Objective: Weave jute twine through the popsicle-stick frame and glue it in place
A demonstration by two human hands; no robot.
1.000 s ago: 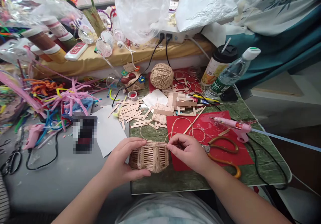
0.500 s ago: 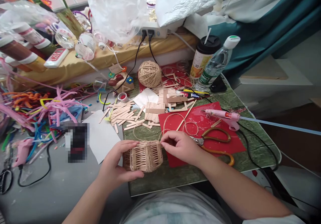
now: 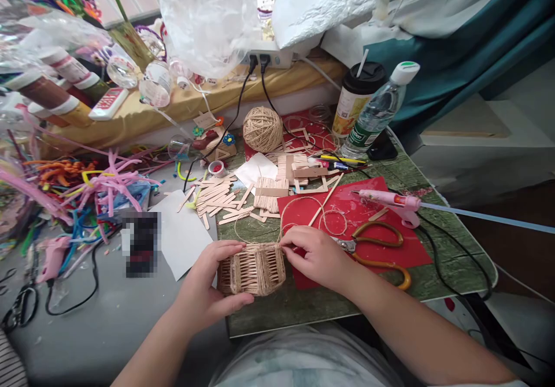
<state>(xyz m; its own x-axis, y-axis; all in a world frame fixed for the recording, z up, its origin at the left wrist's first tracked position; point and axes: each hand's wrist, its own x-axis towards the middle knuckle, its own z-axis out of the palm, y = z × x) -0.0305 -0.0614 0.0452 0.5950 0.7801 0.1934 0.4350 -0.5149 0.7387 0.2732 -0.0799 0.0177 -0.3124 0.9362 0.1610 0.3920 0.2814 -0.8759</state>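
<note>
A small woven twine basket [image 3: 254, 268] lies tilted over the near edge of the green table, its ribbed side showing. My left hand [image 3: 212, 283] grips its left end, thumb below and fingers on top. At the basket's upper right corner, my right hand [image 3: 310, 254] pinches the twine [image 3: 282, 219] between thumb and fingertips. That strand loops back over a red sheet [image 3: 299, 208]. Just right of my right hand lie scissors [image 3: 347, 244] with amber handles. A ball of twine [image 3: 262, 129] rests farther back.
Popsicle sticks [image 3: 214, 196] lie scattered beyond the basket. A pink glue gun [image 3: 390, 198] is on the red sheet, its cord at the right. A water bottle [image 3: 373, 115] and a lidded cup [image 3: 353, 101] stand behind. Pipe cleaners [image 3: 117, 182] crowd the left.
The whole view has shifted slightly, so things sit a little farther right. Both hands keep their hold on the basket and twine with hardly any visible movement.
</note>
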